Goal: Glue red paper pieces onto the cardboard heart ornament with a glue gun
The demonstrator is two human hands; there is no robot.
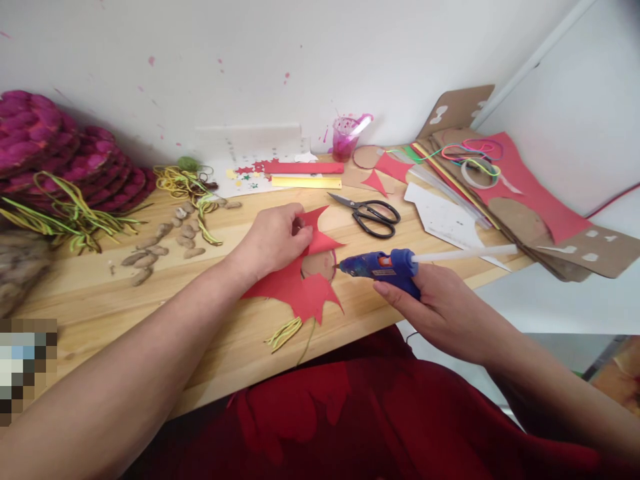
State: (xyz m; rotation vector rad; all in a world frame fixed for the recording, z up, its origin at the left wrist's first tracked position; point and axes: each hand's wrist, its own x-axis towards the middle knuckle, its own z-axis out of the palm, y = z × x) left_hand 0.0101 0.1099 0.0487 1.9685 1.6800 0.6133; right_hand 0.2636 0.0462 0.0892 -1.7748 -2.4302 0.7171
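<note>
Gripping a blue glue gun in my right hand, I am keeping those fingers wrapped around its handle, on my side of the black-handled scissors. A white glue stick is jutting from the gun's back end, while the nozzle is pointing left at the edge of a round brown piece. I cannot tell whether the tip is touching it.

That round piece is lying amid a red paper cut-out with pointed edges, left of the scissors and nearer to me on the wooden counter. My left hand is resting over the cut-out's far part, left of the scissors. Its fingers are bending, with little space between thumb and forefinger; I cannot tell whether they are pinching the paper or only pressing it. A yellow-green tassel is lying at the cut-out's near edge.

Peanuts are lying well to the left of the scissors. Beyond the scissors, a yellow strip is lying slightly left and a pink-stained cup is standing near the wall. To their right, a roll of tape is resting among cardboard and red paper.
</note>
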